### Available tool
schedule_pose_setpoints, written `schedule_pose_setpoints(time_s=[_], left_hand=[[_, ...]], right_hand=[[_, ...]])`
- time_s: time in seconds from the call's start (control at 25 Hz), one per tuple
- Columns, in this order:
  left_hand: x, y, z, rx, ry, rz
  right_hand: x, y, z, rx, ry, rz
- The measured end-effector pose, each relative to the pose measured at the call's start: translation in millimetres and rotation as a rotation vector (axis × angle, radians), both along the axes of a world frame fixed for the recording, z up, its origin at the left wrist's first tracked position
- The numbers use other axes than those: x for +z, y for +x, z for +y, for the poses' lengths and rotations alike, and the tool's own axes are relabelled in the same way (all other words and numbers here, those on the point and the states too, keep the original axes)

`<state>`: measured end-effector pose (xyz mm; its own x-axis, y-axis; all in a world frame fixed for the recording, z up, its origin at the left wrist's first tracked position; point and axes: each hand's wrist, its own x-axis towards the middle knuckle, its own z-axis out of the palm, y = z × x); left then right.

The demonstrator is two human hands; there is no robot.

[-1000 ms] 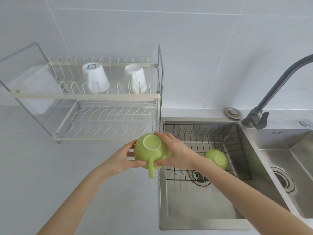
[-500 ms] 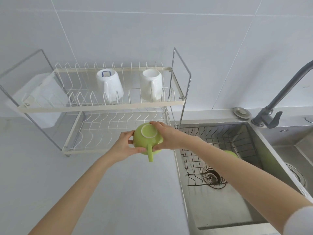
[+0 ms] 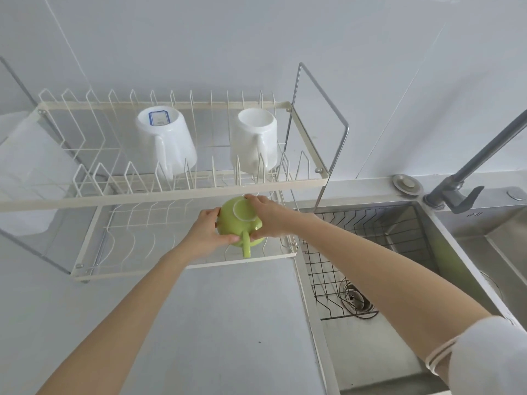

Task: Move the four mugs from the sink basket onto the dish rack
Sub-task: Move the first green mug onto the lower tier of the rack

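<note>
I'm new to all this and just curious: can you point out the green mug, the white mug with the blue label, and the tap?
green mug (image 3: pixel 238 222), head view, on its upturned base.
white mug with the blue label (image 3: pixel 171 143), head view, on its side wall.
tap (image 3: pixel 484 149), head view, on the slanted grey spout.

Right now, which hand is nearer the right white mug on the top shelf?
Right. The right hand grips the green mug just below the right white mug; the left hand sits lower and further left.

One head-worn wide-angle view — forward and down, close over dish rack (image 3: pixel 159 195) and sink (image 3: pixel 427 223).
</note>
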<state>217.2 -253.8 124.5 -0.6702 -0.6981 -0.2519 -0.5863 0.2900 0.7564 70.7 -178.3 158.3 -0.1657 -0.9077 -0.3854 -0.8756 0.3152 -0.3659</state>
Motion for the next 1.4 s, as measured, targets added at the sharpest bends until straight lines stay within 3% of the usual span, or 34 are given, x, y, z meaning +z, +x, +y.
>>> schedule_pose_setpoints(time_s=[0.72,0.96,1.2,1.4], left_hand=[[2,-20,-9,-0.008,-0.102,-0.019],[18,-13,1,-0.059,-0.147,-0.162],[41,11,24,-0.241,-0.470,-0.505],[53,18,65,-0.243,-0.613,-0.521]], right_hand=[[1,-12,-22,-0.040,0.067,0.070],[9,-3,-11,0.052,0.081,0.269],[21,9,31,0.136,-0.035,0.296],[25,19,81,0.183,-0.125,0.290]])
